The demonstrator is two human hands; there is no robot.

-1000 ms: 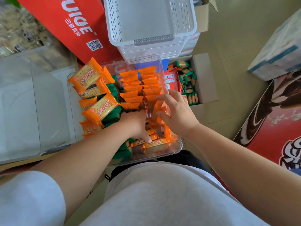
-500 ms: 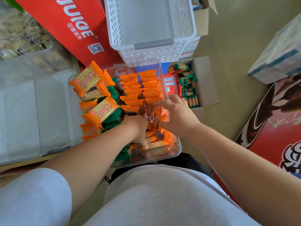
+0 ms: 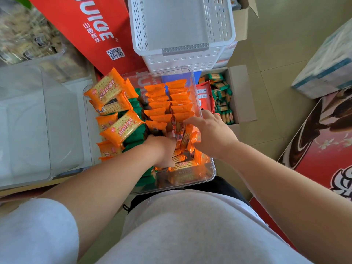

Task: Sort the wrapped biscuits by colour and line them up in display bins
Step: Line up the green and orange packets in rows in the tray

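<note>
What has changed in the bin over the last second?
Little. The right hand edged its fingers slightly toward the left hand, squeezing the loose orange packets between them more upright. Nothing was clearly picked up or released. Both hands remain in the clear bin; the lined-up orange rows, green packets and white basket are unchanged.

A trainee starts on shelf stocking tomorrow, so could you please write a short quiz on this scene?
1. True or false: the white perforated plastic basket shows nothing inside.
2. Fill in: the small brown cardboard box holds wrapped biscuits coloured ___.
3. Both the left hand and the right hand reach into: A the clear plastic display bin; B the basket; C the box.
Key: 1 true; 2 green; 3 A.
</note>
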